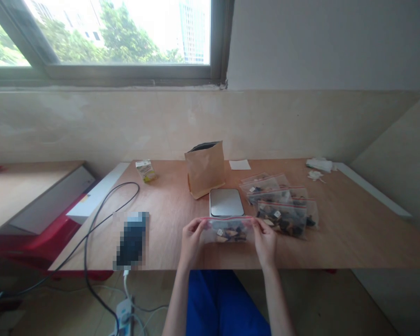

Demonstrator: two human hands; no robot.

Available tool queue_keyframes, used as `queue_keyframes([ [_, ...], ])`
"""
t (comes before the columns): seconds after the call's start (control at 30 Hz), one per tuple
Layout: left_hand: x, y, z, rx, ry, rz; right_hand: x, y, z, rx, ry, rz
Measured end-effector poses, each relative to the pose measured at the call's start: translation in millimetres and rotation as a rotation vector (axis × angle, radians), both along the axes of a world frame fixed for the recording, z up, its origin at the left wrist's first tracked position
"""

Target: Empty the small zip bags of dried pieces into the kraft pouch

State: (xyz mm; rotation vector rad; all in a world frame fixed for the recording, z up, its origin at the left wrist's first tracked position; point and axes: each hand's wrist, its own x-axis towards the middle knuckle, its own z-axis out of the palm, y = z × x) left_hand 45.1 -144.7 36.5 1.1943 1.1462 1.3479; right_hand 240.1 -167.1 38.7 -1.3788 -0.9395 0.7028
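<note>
I have a clear plastic bag [231,232] stretched between my two hands, just in front of me near the close edge of the wooden surface [168,205]. The fingers of my left hand [192,234] are pinched closed on its upper left corner, and those of my right hand [266,235] are pinched the same way on its upper right corner. A red strip runs along the top, slightly wavy between my grips; below it the thin, filmy plastic shows irregular chips, some dark, some pale tan, with a small white square among them. Whether the bottom of the bag touches the wood, I can't tell.

Just beyond it lies a flat silvery plate [227,201], smooth and square with rounded corners. Behind that stands a kraft-paper pouch [205,171], matte brown, creased, its mouth gaping on a dark inside. To the right, similar plastic bags [283,219] overlap in a loose, crinkled heap, red-edged and filled with the same jagged pieces. A thin white card [240,164] lies near the wall, and a small boxy carton [146,171] sits at the far left. Nearer on that side, a smooth black cable [86,247] loops beside a dark, pixelated object [131,240].
</note>
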Motion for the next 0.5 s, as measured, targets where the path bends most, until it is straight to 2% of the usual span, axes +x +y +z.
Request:
queue_keyframes([
  [0.1, -0.5, 0.9, -0.4, -0.024, -0.031, 0.024, 5.0, -0.2, -0.4, 0.02, -0.04, 0.026],
  [0.23, -1.2, -0.2, -0.1, -0.026, -0.007, -0.021, 7.4, -0.6, -0.6, 0.045, -0.101, -0.004],
  [0.33, -2.1, -1.3, 0.3, 0.02, 0.087, -0.02, 7.6, -1.0, -4.1, 0.049, -0.131, -0.049],
  [0.5, 1.9, -3.5, 2.0, 0.085, 0.251, 0.061, 4.9, -2.2, -12.5, 0.046, -0.105, -0.091],
])
